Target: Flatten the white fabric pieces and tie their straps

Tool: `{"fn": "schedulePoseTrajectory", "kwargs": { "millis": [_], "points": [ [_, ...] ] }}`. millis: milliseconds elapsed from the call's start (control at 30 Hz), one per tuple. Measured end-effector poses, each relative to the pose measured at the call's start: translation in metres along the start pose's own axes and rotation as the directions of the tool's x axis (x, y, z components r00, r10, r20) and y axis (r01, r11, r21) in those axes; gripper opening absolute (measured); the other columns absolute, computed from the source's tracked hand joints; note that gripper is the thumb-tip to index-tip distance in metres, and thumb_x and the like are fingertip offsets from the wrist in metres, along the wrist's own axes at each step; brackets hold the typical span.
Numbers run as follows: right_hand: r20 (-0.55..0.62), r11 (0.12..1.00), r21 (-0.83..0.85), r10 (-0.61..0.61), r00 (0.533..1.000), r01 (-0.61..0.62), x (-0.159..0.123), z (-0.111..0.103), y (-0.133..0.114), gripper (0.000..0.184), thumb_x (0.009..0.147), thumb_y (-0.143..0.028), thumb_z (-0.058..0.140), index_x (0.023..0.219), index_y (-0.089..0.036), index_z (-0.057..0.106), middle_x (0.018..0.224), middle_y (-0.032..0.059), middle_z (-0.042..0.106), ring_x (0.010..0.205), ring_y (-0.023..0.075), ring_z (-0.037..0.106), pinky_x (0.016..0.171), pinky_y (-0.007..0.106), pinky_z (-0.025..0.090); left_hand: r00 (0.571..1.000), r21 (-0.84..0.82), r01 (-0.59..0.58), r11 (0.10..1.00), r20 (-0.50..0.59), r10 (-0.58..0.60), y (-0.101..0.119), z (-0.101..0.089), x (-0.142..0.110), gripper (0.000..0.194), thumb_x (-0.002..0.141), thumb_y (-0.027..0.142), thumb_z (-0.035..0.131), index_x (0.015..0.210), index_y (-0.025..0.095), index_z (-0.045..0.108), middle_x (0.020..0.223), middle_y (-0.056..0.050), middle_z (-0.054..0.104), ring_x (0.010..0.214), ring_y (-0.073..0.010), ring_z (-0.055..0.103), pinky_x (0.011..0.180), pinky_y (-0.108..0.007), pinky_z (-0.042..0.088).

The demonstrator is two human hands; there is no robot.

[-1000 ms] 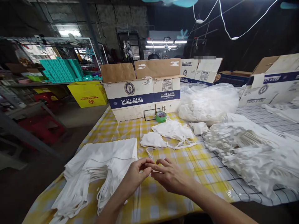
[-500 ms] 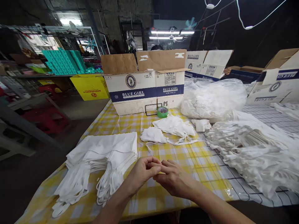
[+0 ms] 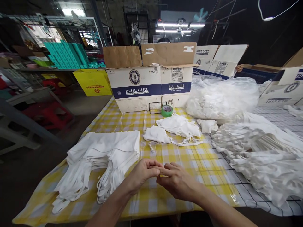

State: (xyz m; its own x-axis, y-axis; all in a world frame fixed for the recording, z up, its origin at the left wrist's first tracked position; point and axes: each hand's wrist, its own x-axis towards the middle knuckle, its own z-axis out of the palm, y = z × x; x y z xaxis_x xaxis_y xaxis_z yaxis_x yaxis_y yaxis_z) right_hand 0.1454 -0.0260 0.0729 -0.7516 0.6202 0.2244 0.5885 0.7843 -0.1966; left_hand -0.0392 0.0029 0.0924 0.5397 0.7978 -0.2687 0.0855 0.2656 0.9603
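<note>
— Dim workshop behind, yellow checked tablecloth [image 3: 189, 160] underneath. Saw the hands?

— Met low at the near edge. Left hand [image 3: 144, 171] curled closed, fingertips pressed against those of the right hand [image 3: 176, 183]. Right fingers loosely bent; could not tell whether spread or closed, nor whether anything small sat pinched between the two.

— And nearest to that grip?

— Stack of white cloth bags [image 3: 106, 148], just left of it and a little beyond, not touched. Folded flat, edges squared, with straps [image 3: 75, 183] trailing off towards the near left corner.

— Handling, by the look of it?

— Probably light, soft and limp. Likely to sag and slide apart if lifted by one corner. Better taken at the folded edge closest to the left hand, thumb on top and fingers under, or by a bunch of straps.

— Anything else about?

— Loose white pieces [image 3: 180, 126] straight beyond the grip, apart from it. Green tape roll [image 3: 167, 110] farther on, just before an open cardboard box [image 3: 146, 88]. Clear plastic sack [image 3: 222, 97] of white cloth off to the far right, and a heap of white cloth [image 3: 260, 151] right of the right hand, well apart.
</note>
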Motion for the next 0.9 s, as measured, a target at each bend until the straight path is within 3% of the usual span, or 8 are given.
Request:
{"fn": "schedulePoseTrajectory", "kwargs": {
  "millis": [267,400,433,500,567,633,733,900],
  "points": [
    [0.024,0.998,0.056,-0.022,0.999,0.021,0.009,0.005,0.010,0.014,0.084,-0.015,0.047,0.082,-0.020,0.060,0.096,0.0033,0.063,0.081,0.0159,0.052,0.073,0.030,0.038,0.998,0.070,-0.019,0.997,-0.051,0.023,-0.004,-0.008,0.009,0.018,0.068,0.022,0.060,0.083,0.013,0.065,0.073,-0.002,0.061,0.069,-0.0133,0.054,0.065,-0.024,0.041],
    [-0.009,0.949,0.295,-0.116,0.993,0.113,0.021,0.007,0.028,0.018,0.087,-0.019,0.046,0.091,-0.022,0.063,0.107,0.0033,0.063,0.086,0.0151,0.057,0.076,0.028,0.040,0.998,0.034,-0.034,0.999,-0.053,0.036,-0.015,-0.021,0.010,0.024,0.074,0.022,0.052,0.093,0.013,0.064,0.080,-0.004,0.062,0.076,-0.0152,0.055,0.075,-0.028,0.042],
    [-0.035,0.931,0.351,-0.092,0.995,0.098,0.026,0.009,0.038,0.019,0.087,-0.021,0.046,0.095,-0.023,0.063,0.108,0.0033,0.062,0.089,0.0149,0.057,0.078,0.027,0.041,0.995,0.057,-0.040,0.998,-0.086,0.045,-0.019,-0.024,0.010,0.029,0.075,0.023,0.051,0.100,0.014,0.062,0.083,-0.004,0.061,0.079,-0.0153,0.055,0.077,-0.028,0.042],
    [-0.095,0.923,0.377,0.121,0.988,-0.076,0.041,0.013,0.064,0.022,0.088,-0.021,0.045,0.100,-0.024,0.063,0.106,0.0032,0.063,0.095,0.0144,0.057,0.081,0.025,0.041,0.974,0.160,-0.056,0.986,-0.209,0.089,-0.029,-0.030,0.011,0.040,0.077,0.027,0.052,0.116,0.017,0.053,0.093,-0.005,0.058,0.084,-0.0156,0.054,0.080,-0.029,0.042],
    [-0.170,0.864,0.312,0.459,0.872,-0.394,0.060,0.019,0.094,0.024,0.087,-0.020,0.044,0.102,-0.023,0.063,0.104,0.0044,0.062,0.096,0.0155,0.056,0.083,0.026,0.040,0.938,0.280,-0.069,0.958,-0.308,0.158,-0.038,-0.030,0.011,0.050,0.077,0.029,0.054,0.125,0.019,0.044,0.101,-0.006,0.055,0.088,-0.0161,0.053,0.081,-0.030,0.043],
    [-0.222,0.778,0.275,0.623,0.750,-0.564,0.079,0.024,0.120,0.025,0.085,-0.021,0.046,0.104,-0.019,0.061,0.106,0.0097,0.059,0.098,0.0202,0.053,0.084,0.031,0.039,0.926,0.353,-0.076,0.933,-0.322,0.197,-0.044,-0.026,0.010,0.051,0.077,0.028,0.053,0.126,0.018,0.042,0.103,-0.007,0.053,0.088,-0.0164,0.054,0.080,-0.031,0.045],
    [-0.240,0.735,0.266,0.677,0.696,-0.623,0.099,0.030,0.138,0.016,0.078,-0.022,0.054,0.089,-0.015,0.064,0.098,0.0128,0.058,0.097,0.0247,0.050,0.081,0.034,0.037,0.931,0.401,-0.094,0.911,-0.288,0.222,-0.047,-0.019,0.006,0.049,0.077,0.023,0.050,0.126,0.020,0.042,0.103,-0.006,0.052,0.086,-0.0149,0.055,0.078,-0.030,0.047],
    [-0.287,0.785,0.322,0.613,0.736,-0.529,0.100,0.015,0.119,0.013,0.081,-0.025,0.051,0.076,-0.018,0.061,0.090,0.0064,0.059,0.090,0.0198,0.053,0.077,0.030,0.037,0.887,0.469,-0.139,0.872,-0.333,0.321,-0.037,-0.022,-0.001,0.044,0.079,0.021,0.048,0.123,0.019,0.044,0.100,-0.006,0.054,0.084,-0.0146,0.056,0.075,-0.029,0.048]
  ]
}}
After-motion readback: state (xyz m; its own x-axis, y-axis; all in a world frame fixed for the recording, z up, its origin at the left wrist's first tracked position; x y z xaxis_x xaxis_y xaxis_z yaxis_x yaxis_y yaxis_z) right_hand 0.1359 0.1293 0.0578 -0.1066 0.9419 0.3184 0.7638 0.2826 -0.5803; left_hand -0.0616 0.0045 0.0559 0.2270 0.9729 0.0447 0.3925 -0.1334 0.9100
